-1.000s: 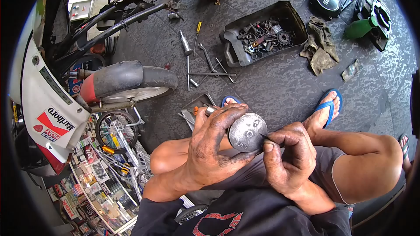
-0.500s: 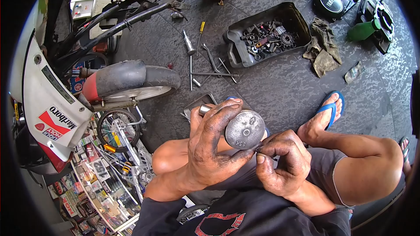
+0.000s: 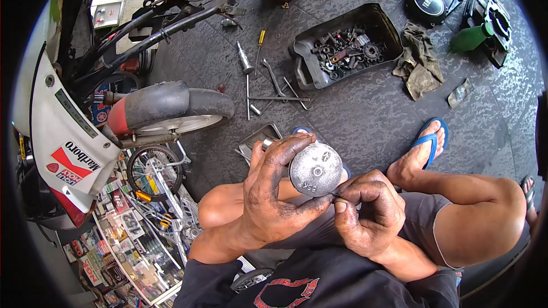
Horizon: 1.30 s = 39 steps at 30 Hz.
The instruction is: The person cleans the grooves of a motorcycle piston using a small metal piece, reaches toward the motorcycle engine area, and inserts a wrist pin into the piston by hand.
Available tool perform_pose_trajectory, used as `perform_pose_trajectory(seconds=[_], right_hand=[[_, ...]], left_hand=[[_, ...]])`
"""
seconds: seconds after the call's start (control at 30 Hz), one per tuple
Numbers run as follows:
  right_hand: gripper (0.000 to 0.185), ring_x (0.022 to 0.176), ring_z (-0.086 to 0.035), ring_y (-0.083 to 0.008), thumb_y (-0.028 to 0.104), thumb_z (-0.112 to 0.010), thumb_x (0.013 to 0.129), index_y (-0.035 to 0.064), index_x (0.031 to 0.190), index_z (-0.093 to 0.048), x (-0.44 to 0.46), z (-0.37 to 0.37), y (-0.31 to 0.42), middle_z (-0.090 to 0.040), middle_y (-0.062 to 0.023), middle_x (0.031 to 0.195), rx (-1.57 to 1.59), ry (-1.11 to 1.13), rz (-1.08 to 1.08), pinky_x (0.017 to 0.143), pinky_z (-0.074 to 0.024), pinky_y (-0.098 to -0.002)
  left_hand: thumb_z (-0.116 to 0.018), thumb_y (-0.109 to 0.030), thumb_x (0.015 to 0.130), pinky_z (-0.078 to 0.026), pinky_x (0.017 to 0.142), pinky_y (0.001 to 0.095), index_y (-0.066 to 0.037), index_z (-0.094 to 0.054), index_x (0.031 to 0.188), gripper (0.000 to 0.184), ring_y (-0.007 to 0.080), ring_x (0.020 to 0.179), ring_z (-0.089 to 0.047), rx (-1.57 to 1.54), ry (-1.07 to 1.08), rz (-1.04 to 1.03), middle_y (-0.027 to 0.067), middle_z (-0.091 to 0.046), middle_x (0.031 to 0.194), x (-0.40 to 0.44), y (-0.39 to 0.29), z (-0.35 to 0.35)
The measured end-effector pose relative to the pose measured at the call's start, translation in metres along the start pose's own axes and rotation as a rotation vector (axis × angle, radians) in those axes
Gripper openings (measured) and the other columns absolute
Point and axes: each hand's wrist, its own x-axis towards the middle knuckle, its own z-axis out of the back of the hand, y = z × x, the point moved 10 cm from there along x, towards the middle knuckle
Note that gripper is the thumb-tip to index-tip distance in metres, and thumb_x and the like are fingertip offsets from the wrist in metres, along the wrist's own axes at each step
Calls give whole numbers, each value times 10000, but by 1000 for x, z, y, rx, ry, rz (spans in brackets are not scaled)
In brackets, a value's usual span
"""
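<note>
A round grey metal piston (image 3: pixel 317 170) with markings on its flat top is held in my left hand (image 3: pixel 271 194), whose blackened fingers wrap its left side and lower edge. A small metal cylinder (image 3: pixel 267 144) shows at the fingers of that hand. My right hand (image 3: pixel 371 211) is closed in a pinch at the piston's lower right edge, on a thin dark piece (image 3: pixel 335 195) too small to name. Both hands are smudged with black grease.
A black bin (image 3: pixel 348 45) of metal parts lies ahead, beside a dirty rag (image 3: pixel 419 63). Wrenches (image 3: pixel 274 80) and a yellow screwdriver (image 3: pixel 260 45) lie on the floor. A motorcycle wheel (image 3: pixel 208 108) is at left, engine covers (image 3: pixel 431 0) at upper right.
The piston has shifted slightly left and turned a little in my left hand. My right hand has moved left and down, from the piston's right side to its lower edge.
</note>
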Motion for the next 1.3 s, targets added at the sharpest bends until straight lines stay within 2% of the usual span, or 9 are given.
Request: perform_pose_trajectory(seconds=[0.23,0.67,0.77,0.83,1.13,1.23,1.3], right_hand=[[128,687,-650,-155,-21,-780,854,-26,915,-667,0,7,-4,-683,-112,833,-4,-47,-5,652,-543,-290],[140,682,-636,-122,-44,-790,832,-32,903,-670,5,16,-8,-706,-104,830,-25,-60,-110,634,-529,-265],[125,678,-632,-115,-40,-787,838,-35,901,-679,4,17,-14,-706,-98,827,12,-74,-164,635,-525,-259],[111,715,-577,-103,8,-749,899,-54,922,-660,4,15,-16,-677,-75,821,32,-45,-192,668,-478,-242],[118,744,-582,-108,10,-758,902,-52,940,-665,2,15,-20,-681,-83,851,87,-49,-218,688,-484,-247],[111,755,-587,-113,1,-757,896,-44,937,-665,3,14,-18,-681,-84,853,66,-35,-204,687,-483,-249],[109,752,-589,-116,-3,-758,892,-42,936,-666,5,13,-15,-683,-85,854,44,-29,-185,683,-483,-251]], left_hand=[[-958,-125,581,-403,1050,485,10,-554,1413,935,334,1266,-659,-35,-20,-86,200,-690,1349,1,-7,3],[-979,-139,570,-406,1029,491,-8,-558,1405,944,330,1245,-671,-69,43,-6,182,-697,1340,-1,-1,-6],[-979,-139,576,-407,1028,482,-8,-568,1395,926,323,1229,-678,-46,43,-10,177,-700,1330,1,-4,-5],[-979,-138,579,-407,1028,478,-8,-574,1390,916,320,1221,-682,-18,38,-33,174,-701,1327,3,-8,-5],[-974,-138,582,-396,1038,493,-13,-567,1395,918,320,1242,-674,-25,34,-40,176,-697,1339,1,-7,-5],[-951,2,668,-508,1118,445,61,-488,1441,903,313,1306,-588,-79,132,-56,236,-544,1415,0,-9,-11],[-948,-11,677,-505,1125,450,63,-485,1445,899,320,1319,-577,-92,136,-56,239,-539,1418,0,-8,-11]])
